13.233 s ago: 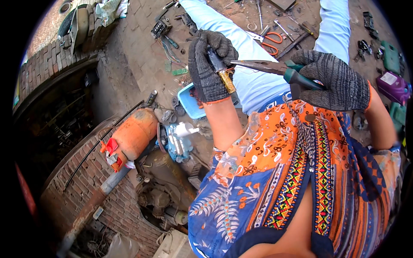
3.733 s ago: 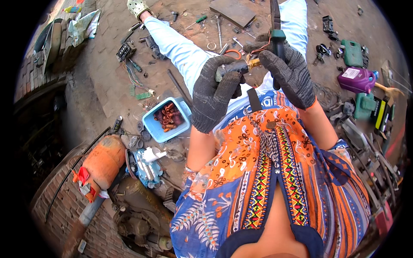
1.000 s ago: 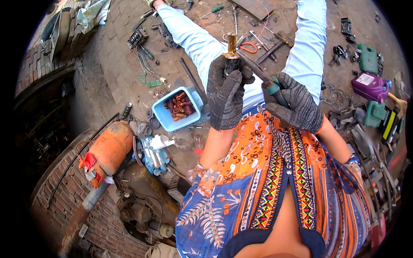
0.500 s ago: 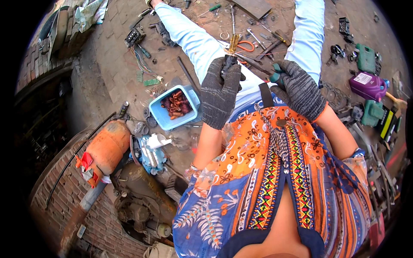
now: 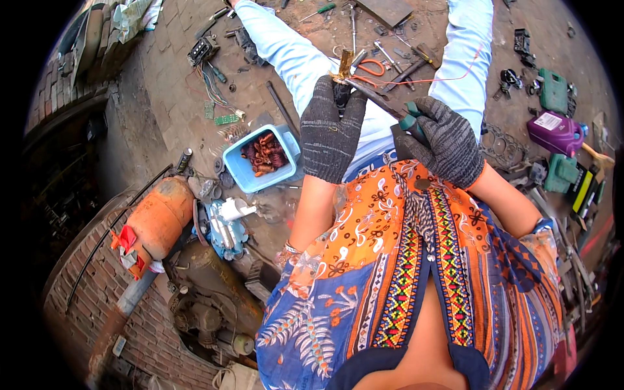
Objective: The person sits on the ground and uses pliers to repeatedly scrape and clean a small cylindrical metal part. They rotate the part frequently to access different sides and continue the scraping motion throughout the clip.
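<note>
My left hand [image 5: 330, 133], in a dark grey knitted glove, is closed around a small black and brass-coloured part [image 5: 345, 67] that points away from me. My right hand [image 5: 448, 138], gloved alike, grips green-handled pliers [image 5: 380, 99]. Their long dark jaws reach left to the base of the brass piece, and the tips appear to touch it. From near the tips a thin red wire [image 5: 422, 82] runs off to the right, over my right trouser leg. What exactly the jaws pinch is too small to tell.
Left of my legs, a light blue tub [image 5: 244, 179] holds copper wire windings. An orange gas cylinder [image 5: 159, 218] lies farther left. Beyond my hands are orange-handled scissors [image 5: 372, 65], a hammer [image 5: 426, 55] and spanners. A purple jug [image 5: 556, 132] and green cases [image 5: 554, 88] are at right.
The pliers have swung up and left, bringing their jaws to the brass part. My left hand has shifted slightly left and tilted the part. The red wire now shows more plainly.
</note>
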### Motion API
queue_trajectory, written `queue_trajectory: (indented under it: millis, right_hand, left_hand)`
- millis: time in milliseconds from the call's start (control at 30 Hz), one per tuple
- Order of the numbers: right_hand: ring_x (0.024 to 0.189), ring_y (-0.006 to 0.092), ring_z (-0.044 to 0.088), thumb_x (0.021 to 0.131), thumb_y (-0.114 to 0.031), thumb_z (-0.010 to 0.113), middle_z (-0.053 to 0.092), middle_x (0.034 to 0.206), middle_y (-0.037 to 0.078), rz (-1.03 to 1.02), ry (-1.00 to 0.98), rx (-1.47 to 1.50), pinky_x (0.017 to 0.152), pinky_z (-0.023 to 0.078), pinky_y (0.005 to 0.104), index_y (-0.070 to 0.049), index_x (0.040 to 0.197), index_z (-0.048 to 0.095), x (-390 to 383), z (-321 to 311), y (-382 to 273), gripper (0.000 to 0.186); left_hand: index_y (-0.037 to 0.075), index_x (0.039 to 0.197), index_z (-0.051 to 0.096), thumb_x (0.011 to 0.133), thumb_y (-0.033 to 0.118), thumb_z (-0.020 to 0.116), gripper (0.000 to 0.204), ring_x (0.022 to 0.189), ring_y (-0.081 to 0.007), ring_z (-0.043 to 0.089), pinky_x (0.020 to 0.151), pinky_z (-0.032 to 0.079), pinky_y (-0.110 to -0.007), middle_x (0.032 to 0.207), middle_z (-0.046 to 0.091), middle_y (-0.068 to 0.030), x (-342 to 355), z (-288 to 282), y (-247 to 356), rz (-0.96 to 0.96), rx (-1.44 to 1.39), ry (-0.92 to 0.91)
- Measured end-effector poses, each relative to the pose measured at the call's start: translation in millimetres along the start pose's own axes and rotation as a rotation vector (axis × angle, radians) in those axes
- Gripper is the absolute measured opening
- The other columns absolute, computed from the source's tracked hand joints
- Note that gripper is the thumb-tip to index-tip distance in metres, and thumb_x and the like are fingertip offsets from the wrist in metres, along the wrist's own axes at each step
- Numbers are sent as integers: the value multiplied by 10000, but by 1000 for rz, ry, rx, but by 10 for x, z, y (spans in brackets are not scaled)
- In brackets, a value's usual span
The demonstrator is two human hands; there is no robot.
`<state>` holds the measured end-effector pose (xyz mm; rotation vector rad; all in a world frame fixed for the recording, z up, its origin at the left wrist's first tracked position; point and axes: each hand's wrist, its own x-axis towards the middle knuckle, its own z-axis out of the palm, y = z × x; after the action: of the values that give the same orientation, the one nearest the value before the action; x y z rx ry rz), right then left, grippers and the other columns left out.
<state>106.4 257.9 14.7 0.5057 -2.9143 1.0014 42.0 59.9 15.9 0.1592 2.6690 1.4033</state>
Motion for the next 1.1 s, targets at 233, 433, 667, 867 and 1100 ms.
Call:
queue_trajectory:
  millis: [233, 433, 667, 867, 1100]
  right_hand:
    - [789, 327, 618, 771, -289, 682, 617, 969, 179, 7, 27, -80, 684, 503, 387, -6, 898, 651, 59, 70, -11, 312]
    - [664, 256, 623, 860, -303, 606, 630, 787, 137, 102, -287, 480, 606, 492, 337, -10, 940, 644, -4, -2, 51, 306]
    - [632, 116, 577, 929, -323, 507, 600, 742, 53, 477, -662, 1403, 554, 465, 232, 29, 1023, 574, -4, -234, -13, 371]
    - [714, 184, 578, 861, -444, 561, 579, 853, 98, 554, -608, 1731, 637, 485, 313, 9, 1056, 514, -118, -104, -42, 495]
    - [743, 200, 559, 808, -463, 623, 545, 902, 109, 586, -542, 1859, 659, 480, 346, 14, 1099, 460, -155, -122, -79, 583]
  left_hand:
    - [2, 855, 540, 807, 172, 648, 207, 643, -352, 605, 580, 461, -416, 708, 615, -179, 13, 56, 5, 29, 93, 22]
    - [-2, 824, 564, 811, 196, 642, 213, 611, -285, 571, 568, 442, -379, 684, 593, -157, 49, -25, -57, 8, 68, -155]
    - [6, 868, 599, 816, 202, 638, 207, 568, -109, 494, 524, 401, -276, 641, 557, -34, -7, -196, -87, -242, -389, -425]
    - [24, 869, 576, 810, 196, 644, 194, 472, -52, 386, 424, 292, -221, 587, 480, 16, 17, -257, 84, -428, -642, -508]
    - [12, 900, 522, 832, 165, 616, 192, 404, -59, 332, 366, 247, -205, 534, 407, 5, -46, -142, 189, -532, -1021, -460]
